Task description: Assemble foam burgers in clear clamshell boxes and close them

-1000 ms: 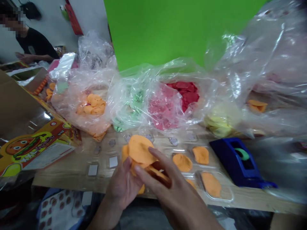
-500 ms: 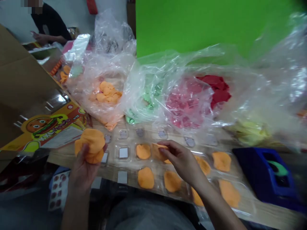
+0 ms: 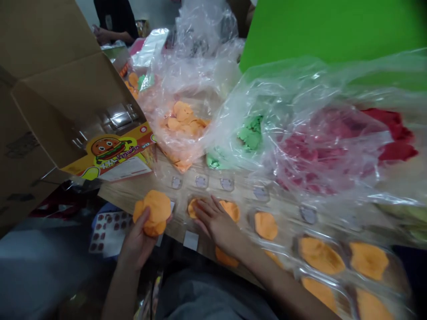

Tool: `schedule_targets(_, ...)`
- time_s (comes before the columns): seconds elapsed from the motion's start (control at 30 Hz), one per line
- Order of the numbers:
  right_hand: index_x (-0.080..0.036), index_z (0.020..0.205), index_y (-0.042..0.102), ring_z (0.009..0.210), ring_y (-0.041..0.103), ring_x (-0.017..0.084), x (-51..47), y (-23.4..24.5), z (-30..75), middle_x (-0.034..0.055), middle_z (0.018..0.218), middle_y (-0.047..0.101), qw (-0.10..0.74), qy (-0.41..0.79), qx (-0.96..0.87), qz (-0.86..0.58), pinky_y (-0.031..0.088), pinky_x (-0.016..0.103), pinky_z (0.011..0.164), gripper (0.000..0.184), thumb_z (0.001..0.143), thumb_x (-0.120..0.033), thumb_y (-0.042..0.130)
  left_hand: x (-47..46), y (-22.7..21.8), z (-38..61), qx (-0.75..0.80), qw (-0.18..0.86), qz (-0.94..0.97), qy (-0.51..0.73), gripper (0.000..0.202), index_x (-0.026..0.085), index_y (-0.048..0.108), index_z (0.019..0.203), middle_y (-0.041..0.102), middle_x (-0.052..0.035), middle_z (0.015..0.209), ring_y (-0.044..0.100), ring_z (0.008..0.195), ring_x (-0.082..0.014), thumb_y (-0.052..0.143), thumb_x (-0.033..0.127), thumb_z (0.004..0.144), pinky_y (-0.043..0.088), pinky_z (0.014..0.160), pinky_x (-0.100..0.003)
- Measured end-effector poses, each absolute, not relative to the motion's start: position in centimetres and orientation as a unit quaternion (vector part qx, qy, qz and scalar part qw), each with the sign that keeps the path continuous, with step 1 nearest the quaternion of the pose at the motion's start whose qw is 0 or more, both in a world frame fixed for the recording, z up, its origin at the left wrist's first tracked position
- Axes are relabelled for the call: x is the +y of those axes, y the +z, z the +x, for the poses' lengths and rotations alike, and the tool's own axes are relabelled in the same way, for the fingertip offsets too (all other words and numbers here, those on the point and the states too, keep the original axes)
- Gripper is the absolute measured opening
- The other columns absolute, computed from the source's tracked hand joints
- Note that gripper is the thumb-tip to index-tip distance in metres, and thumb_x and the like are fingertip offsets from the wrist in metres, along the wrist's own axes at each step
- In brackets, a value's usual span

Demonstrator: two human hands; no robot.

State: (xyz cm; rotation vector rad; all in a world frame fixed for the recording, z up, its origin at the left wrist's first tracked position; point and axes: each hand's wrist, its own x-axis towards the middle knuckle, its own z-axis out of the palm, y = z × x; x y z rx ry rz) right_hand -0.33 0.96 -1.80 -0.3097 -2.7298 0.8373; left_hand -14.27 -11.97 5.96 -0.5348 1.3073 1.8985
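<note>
My left hand (image 3: 142, 238) grips a small stack of thin, rounded orange sheets (image 3: 156, 209), held up at the front left of the table. My right hand (image 3: 216, 222) reaches across the clear plastic packs with its fingers stretched out. Its fingertips press on an orange sheet (image 3: 192, 208) in one compartment and partly cover it. Just right of these fingers lies another orange sheet (image 3: 231, 210) in its own compartment. More compartments to the right hold single orange sheets (image 3: 266, 225). A white square card (image 3: 191, 240) shows in front of my right hand.
A cardboard box (image 3: 80, 93) with a printed burger front stands left. Clear bags of orange pieces (image 3: 183, 120), green pieces (image 3: 251, 133) and red pieces (image 3: 396, 133) line the back before a green panel (image 3: 333, 31). A person's arm (image 3: 115, 35) shows far left.
The view has turned left. My right hand has let go of its sheet and moved one compartment left, where an orange sheet now covers the white card. My left hand still holds its stack.
</note>
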Motion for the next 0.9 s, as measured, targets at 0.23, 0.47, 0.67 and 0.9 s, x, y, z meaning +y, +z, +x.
schedule_targets(0.23, -0.015, 0.090, 0.066, 0.089, 0.066, 0.022, 1.2, -0.5, 0.4, 0.0081, 0.088, 0.069, 0.165, 0.202, -0.961, -0.092, 0.040, 0.054, 0.100, 0.020, 0.090, -0.022, 0.048, -12.1, 6.3, -12.5, 0.461, 0.501, -0.084, 0.728, 0.057, 0.021, 0.060, 0.116, 0.073, -0.0063, 0.094, 0.066, 0.094, -0.0261, 0.077, 0.020, 0.062, 0.050, 0.090, -0.041)
schedule_targets(0.47, -0.014, 0.124, 0.049, 0.122, 0.048, 0.021, 0.7, 6.8, 2.1, 0.0143, 0.120, 0.060, 0.347, 0.261, -0.898, -0.076, 0.040, 0.043, 0.104, 0.043, 0.084, -0.021, 0.060, -11.2, 8.4, -10.2, 0.503, 0.520, 0.008, 0.690, 0.042, 0.015, 0.066, 0.104, 0.069, -0.0105, 0.103, 0.063, 0.102, -0.0274, 0.075, 0.034, 0.068, 0.049, 0.091, -0.039)
schedule_targets(0.67, -0.025, 0.101, 0.064, 0.107, 0.060, 0.019, -0.1, 8.6, 2.8, 0.0064, 0.116, 0.064, 0.338, 0.460, -0.799, -0.189, 0.051, 0.031, 0.087, 0.018, 0.086, -0.020, 0.056, -12.0, 9.3, -9.6, 0.509, 0.536, 0.008, 0.674, 0.043, 0.017, 0.068, 0.100, 0.071, -0.0094, 0.095, 0.066, 0.093, -0.0258, 0.077, 0.040, 0.065, 0.053, 0.083, -0.036)
schedule_targets(0.9, -0.023, 0.086, 0.059, 0.051, 0.052, 0.008, 0.3, 7.5, 2.5, -0.0036, 0.065, 0.057, 0.196, 0.805, -0.415, -0.376, 0.045, 0.018, 0.049, 0.027, 0.075, -0.048, 0.064, -13.5, 8.9, -11.5, 0.502, 0.488, -0.050, 0.713, 0.038, 0.017, 0.067, 0.096, 0.073, -0.0053, 0.086, 0.070, 0.076, -0.0201, 0.078, 0.036, 0.064, 0.058, 0.069, -0.029)
